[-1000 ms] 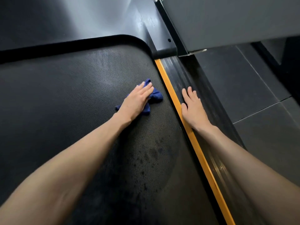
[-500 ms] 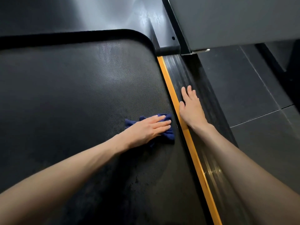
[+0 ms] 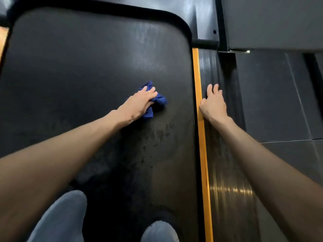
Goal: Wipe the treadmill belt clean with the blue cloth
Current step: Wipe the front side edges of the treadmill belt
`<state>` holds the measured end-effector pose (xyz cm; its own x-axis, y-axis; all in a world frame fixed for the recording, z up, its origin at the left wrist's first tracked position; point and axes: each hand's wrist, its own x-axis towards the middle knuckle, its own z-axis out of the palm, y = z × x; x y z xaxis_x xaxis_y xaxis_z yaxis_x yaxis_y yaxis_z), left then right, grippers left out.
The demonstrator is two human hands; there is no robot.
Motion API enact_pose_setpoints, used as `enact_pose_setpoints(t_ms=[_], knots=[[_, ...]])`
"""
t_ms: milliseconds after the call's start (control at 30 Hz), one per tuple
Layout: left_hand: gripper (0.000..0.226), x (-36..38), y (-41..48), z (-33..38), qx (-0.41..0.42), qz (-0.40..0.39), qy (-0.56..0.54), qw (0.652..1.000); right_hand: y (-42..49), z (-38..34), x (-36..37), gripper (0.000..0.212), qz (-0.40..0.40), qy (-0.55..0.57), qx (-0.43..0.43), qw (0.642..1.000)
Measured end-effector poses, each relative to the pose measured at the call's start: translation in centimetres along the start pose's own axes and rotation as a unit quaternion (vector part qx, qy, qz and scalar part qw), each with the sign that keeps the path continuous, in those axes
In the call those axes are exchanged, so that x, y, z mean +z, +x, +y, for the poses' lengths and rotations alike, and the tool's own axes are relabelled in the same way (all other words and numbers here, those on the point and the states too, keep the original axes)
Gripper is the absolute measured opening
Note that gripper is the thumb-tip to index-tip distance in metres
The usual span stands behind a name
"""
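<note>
The black textured treadmill belt [image 3: 78, 75] fills the left and middle of the view. A crumpled blue cloth [image 3: 158, 100] lies on it right of centre, and my left hand [image 3: 139, 103] presses flat on top of it with straight fingers. Blue folds stick out beyond the fingertips and under the palm. My right hand [image 3: 212, 103] rests on the ribbed black side rail [image 3: 225, 154], its thumb on the orange stripe [image 3: 201, 137] that runs beside the belt. Dark damp spots mark the belt [image 3: 157, 135] just behind the cloth.
My two knees in blue jeans [image 3: 59, 222] kneel on the near end of the belt. The treadmill's grey motor cover [image 3: 262, 21] stands at the far right. Dark floor tiles [image 3: 279, 102] lie to the right of the rail.
My left hand pulled the cloth back toward the orange stripe, then pushed it forward and a little left. The view has tilted down, showing my knees. My right hand stays on the rail.
</note>
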<state>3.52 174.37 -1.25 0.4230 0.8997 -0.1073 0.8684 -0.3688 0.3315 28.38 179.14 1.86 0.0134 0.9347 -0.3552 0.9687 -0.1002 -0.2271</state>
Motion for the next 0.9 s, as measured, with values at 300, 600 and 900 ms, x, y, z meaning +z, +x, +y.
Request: enact_pose_setpoints(t_ms=[300,600,900], knots=[[0.052,3.6,-2.1,1.6,0.188,-0.020,-0.040,0.981,0.1,0.1,3.2,0.054,0.147,-0.016,0.004,0.989],[0.046,5.8,-0.5,-0.8,0.236,0.014,0.022,0.971,-0.1,1.2,4.5,0.050,0.202,0.056,-0.023,0.977],[0.040,1.8,4.8,-6.0,-0.099,0.183,0.009,0.978,-0.2,0.9,5.3,0.052,0.234,0.035,-0.006,0.972]])
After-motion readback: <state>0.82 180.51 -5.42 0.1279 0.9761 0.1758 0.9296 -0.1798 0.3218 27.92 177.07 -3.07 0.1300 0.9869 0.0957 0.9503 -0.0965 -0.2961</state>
